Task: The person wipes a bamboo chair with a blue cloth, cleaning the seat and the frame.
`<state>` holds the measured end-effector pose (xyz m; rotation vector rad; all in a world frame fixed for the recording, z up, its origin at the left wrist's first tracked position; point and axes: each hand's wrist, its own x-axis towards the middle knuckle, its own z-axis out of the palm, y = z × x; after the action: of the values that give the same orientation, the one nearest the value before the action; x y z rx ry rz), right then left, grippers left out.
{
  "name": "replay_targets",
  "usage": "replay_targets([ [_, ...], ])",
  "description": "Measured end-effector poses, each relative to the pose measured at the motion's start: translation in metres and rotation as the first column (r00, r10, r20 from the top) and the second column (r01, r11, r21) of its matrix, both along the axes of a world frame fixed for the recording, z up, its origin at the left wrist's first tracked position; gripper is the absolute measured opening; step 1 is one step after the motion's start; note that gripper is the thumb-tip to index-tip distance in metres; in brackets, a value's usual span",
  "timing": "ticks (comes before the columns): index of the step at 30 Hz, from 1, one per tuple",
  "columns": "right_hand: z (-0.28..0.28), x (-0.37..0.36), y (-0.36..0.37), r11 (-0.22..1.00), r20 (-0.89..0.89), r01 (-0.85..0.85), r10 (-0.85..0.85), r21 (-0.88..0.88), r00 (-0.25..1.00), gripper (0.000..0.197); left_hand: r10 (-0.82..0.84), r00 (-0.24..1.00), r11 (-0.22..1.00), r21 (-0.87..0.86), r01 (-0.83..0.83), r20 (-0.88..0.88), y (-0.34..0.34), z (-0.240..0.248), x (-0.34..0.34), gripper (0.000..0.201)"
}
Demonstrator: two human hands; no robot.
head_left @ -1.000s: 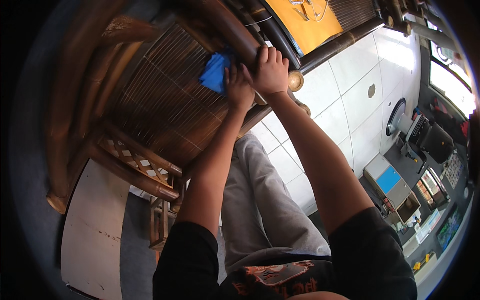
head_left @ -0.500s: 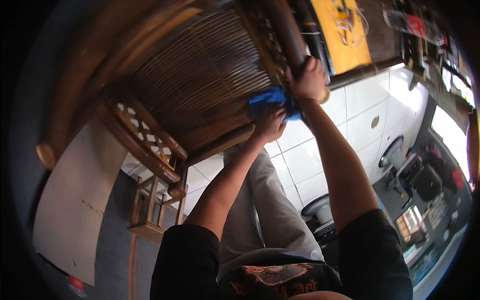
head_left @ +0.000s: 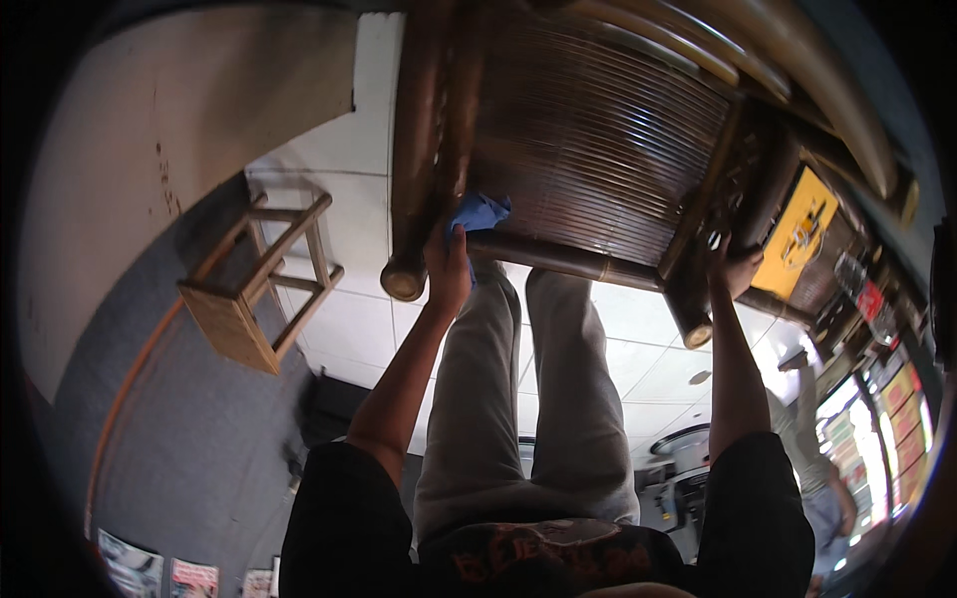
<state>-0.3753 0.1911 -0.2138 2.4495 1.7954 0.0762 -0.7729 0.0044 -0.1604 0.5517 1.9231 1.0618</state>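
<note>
A dark brown bamboo chair [head_left: 598, 130] with a slatted seat stands before me. My left hand [head_left: 451, 267] is at the front left of the seat, closed on a blue cloth [head_left: 482, 211] beside the left armrest [head_left: 424, 149]. Part of the cloth lies over the seat's front corner; the rest is under my fingers. At the other side, my right hand [head_left: 736, 271] grips the front of the right armrest [head_left: 755, 189]. Its fingers are partly hidden by the armrest.
A small wooden stool [head_left: 261, 284] lies tipped on the left. Behind it is a pale board [head_left: 199, 120]. Right of the chair are a yellow panel [head_left: 797, 234] and a plastic bottle [head_left: 865, 299]. Another person [head_left: 822, 498] is at the far right. White tiles [head_left: 349, 239] cover the floor.
My view has swung left. My left hand has carried the blue cloth from the seat's right front to its left front corner. My right hand still holds the right armrest.
</note>
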Motion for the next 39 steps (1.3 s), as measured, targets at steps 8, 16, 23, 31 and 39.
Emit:
replay_targets([
  [8, 0.0, 0.018, 0.005, 0.998, 0.101, -0.047, 0.052, -0.047, 0.994, 0.082, 0.541, 0.839, 0.826, 0.147, -0.544, 0.062, 0.025, 0.051, -0.019, 0.036],
  [16, -0.012, 0.004, -0.005, 0.973, 0.436, -0.232, 0.207, 0.004, 0.876, 0.072, 0.783, 0.618, 0.587, 0.406, -0.7, -0.066, -0.001, 0.08, -0.067, 0.034],
  [23, -0.017, -0.154, -0.001, 0.834, 0.203, -0.542, 0.552, -0.107, 0.809, 0.069, 0.903, 0.41, 0.43, 0.24, -0.87, -0.132, -0.091, 0.059, -0.059, 0.033],
  [31, 0.015, -0.499, 0.002, 0.8, -0.566, -0.587, 0.429, -0.124, 0.704, 0.097, 0.812, 0.528, 0.521, -0.098, -0.848, -0.249, -0.113, -0.012, -0.061, 0.033],
  [39, -0.005, -0.5, -0.004, 0.908, -0.582, -0.418, 0.326, -0.025, 0.745, 0.1, 0.672, 0.725, 0.741, -0.122, -0.661, 0.152, -0.094, -0.028, -0.068, 0.036],
])
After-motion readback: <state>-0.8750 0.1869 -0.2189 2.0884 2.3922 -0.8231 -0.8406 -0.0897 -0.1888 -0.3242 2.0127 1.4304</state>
